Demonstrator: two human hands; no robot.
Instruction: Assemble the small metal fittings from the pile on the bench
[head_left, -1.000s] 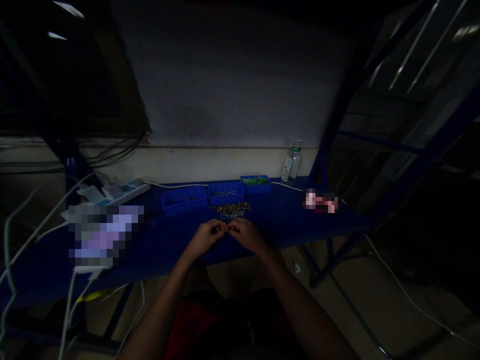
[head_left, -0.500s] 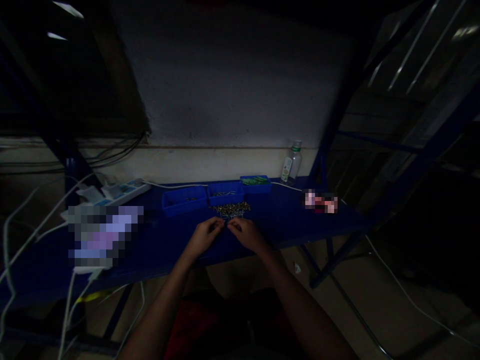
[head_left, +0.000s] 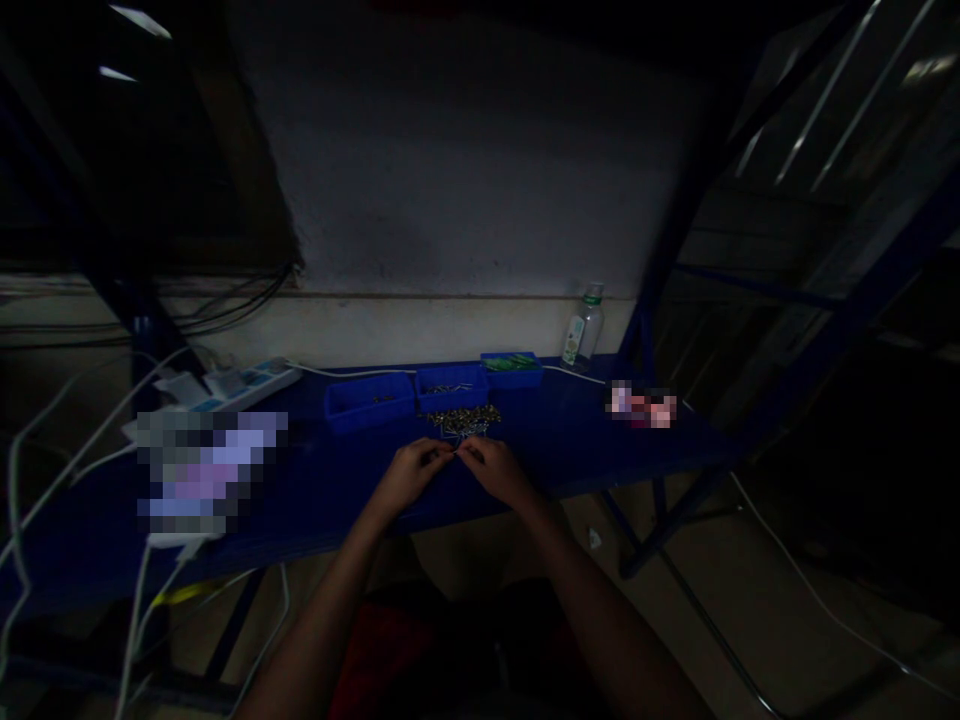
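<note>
Over the front of the blue table (head_left: 577, 450), my left hand (head_left: 411, 472) and my right hand (head_left: 495, 468) meet fingertip to fingertip. Both are closed in a pinch, and a thin pale piece shows faintly between them, too small and dark to name. Just beyond the fingers lies a heap of small brassy metal parts (head_left: 465, 418), with thin silvery pins (head_left: 450, 435) at its near edge. Behind the heap stands a blue bin (head_left: 451, 400) holding several slim metal pieces.
A second blue bin (head_left: 367, 412) at left holds a few small parts; another (head_left: 525, 380) at right holds green items (head_left: 511, 363). A clear bottle (head_left: 589, 330) stands by the wall. A white power strip (head_left: 259, 380) with cables lies left. Two blurred-out items lie at either side.
My hands have come together: the fingertips, slightly apart before, now meet with a thin piece between them. The bins, heap and bottle stay in place.
</note>
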